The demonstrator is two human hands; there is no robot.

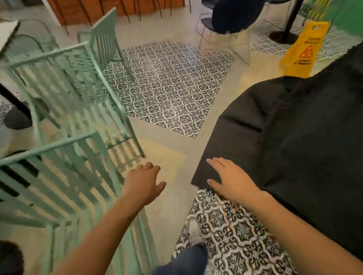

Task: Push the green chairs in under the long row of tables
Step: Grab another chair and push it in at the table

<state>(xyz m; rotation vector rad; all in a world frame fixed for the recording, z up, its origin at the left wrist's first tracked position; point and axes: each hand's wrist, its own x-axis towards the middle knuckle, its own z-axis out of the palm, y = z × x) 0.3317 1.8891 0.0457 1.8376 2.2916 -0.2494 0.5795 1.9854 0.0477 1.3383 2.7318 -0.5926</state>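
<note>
Three pale green slatted metal chairs stand in a row along the left. The nearest chair [51, 186] fills the lower left, a second chair [75, 88] stands beyond it, and a third chair [106, 38] is farther back. A white table edge [3, 34] shows at the far left, with a black pedestal base [17, 119] under it. My left hand [143, 183] hovers with relaxed fingers just right of the nearest chair, holding nothing. My right hand [230, 180] lies flat with straight fingers on the corner of a black upholstered seat [289, 137].
The black seat fills the right side. A yellow wet-floor sign [303, 49] stands at the back right. Dark wire-legged chairs [228, 17] are at the back. Patterned floor tiles [170, 83] run down the aisle between. My shoe [193, 230] is on the tiles below.
</note>
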